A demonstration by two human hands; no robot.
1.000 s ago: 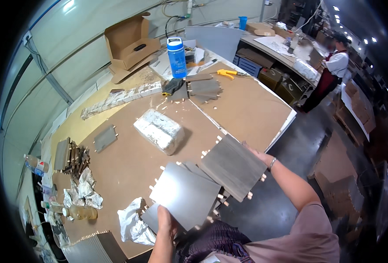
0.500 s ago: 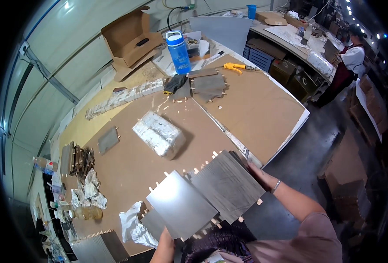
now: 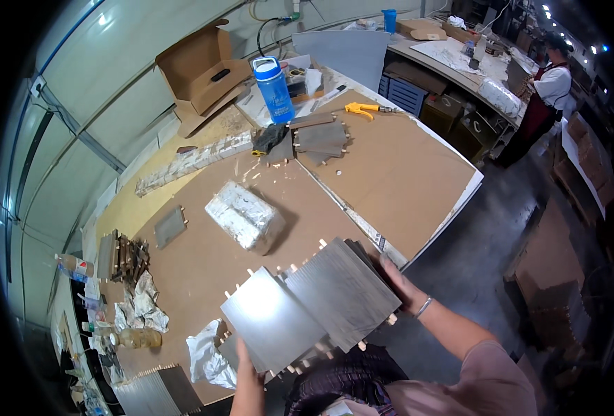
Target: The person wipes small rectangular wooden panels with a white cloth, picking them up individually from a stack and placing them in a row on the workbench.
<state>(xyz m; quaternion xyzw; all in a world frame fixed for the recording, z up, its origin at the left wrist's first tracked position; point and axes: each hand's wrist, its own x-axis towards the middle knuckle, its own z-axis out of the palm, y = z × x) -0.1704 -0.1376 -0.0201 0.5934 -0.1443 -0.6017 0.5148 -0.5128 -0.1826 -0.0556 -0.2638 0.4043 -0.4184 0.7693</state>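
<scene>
A fanned-out stack of thin grey panels [image 3: 343, 294] with pale wooden pegs along their edges is held between my hands, just above the table's near edge. My left hand [image 3: 249, 366] grips the stack's lower left side, thumb along the edge. My right hand [image 3: 403, 288] wraps the right side, most of its fingers hidden behind the panels. The leftmost top panel [image 3: 269, 315] shines with reflected light. Beyond the stack lies a block [image 3: 244, 216] wrapped in silvery, stained covering. A crumpled white wrapper [image 3: 210, 352] lies beside my left hand.
More pegged panels stand in a stack [image 3: 161, 390] at the near left and a darker pile [image 3: 124, 256] farther up. One panel [image 3: 170, 227] lies alone. At the back are a blue bottle [image 3: 274, 90], a yellow air gun [image 3: 367, 109] and an open carton [image 3: 203, 73]. A person [image 3: 548, 93] stands far right.
The stack and both hands have shifted slightly left and my left hand shows a little more. The view has turned slightly. Both hands keep their hold.
</scene>
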